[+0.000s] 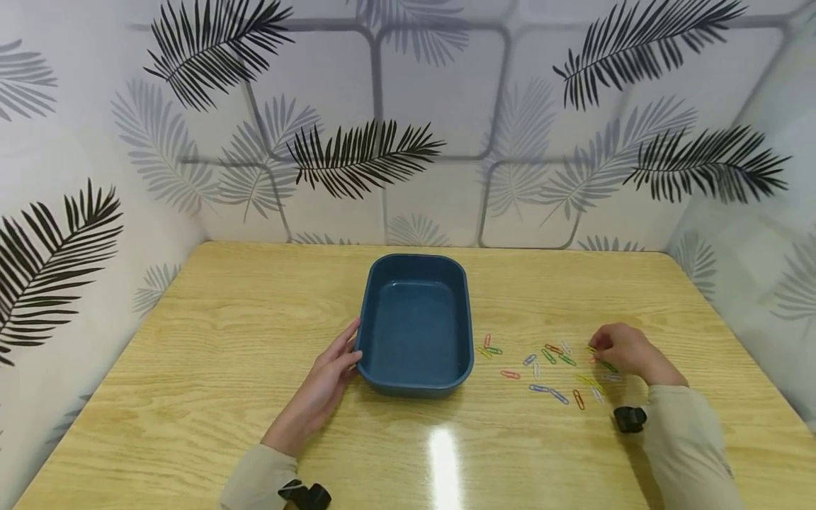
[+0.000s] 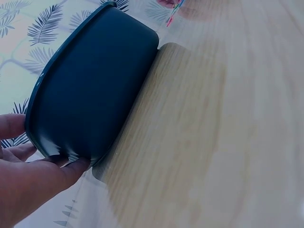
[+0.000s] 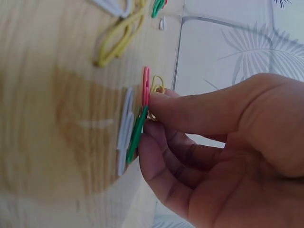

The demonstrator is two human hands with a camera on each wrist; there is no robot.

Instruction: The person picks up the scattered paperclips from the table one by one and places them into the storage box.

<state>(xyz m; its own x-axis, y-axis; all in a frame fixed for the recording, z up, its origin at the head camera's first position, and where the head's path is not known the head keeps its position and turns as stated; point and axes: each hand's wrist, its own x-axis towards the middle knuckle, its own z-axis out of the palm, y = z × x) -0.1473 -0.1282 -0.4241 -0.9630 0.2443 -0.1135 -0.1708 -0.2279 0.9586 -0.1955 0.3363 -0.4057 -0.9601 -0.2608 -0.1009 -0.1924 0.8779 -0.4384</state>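
Observation:
A deep blue plastic bin [image 1: 417, 388] with rounded corners stands on the table, nothing inside it. My left hand [image 1: 328, 379] holds its left side, the thumb near the rim and the other fingers against the outer wall [image 2: 95, 85]. To the right, my right hand [image 1: 627, 350] is low over scattered paper clips. Thumb and fingertips pinch a yellow paper clip [image 3: 156, 84], partly hidden by the thumb. Just beside those fingers are a pink paper clip [image 3: 146, 85], a green paper clip [image 3: 136, 137] and a white paper clip [image 3: 124, 133].
Several coloured paper clips lie between bin and right hand, among them a blue one [image 1: 559, 397], a red one [image 1: 578, 399] and a pink one [image 1: 510, 374]. The wooden table [image 1: 242, 354] meets leaf-patterned walls [image 1: 433, 205] at the back and sides.

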